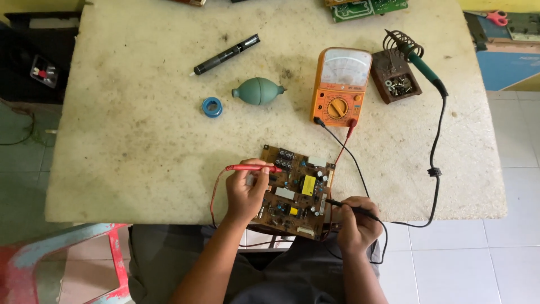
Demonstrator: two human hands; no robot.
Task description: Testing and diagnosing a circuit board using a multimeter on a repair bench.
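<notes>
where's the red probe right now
In the head view the red probe is pinched in the left hand, left of centre, its tip on the top-left part of the brown circuit board at the table's near edge.

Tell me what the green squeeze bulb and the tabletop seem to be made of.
The green bulb looks like soft matte rubber: smooth, rounded, no shine. The tabletop seems stone or cement, pale, speckled and stained, with a thick rough edge; which one is hard to tell.
</notes>
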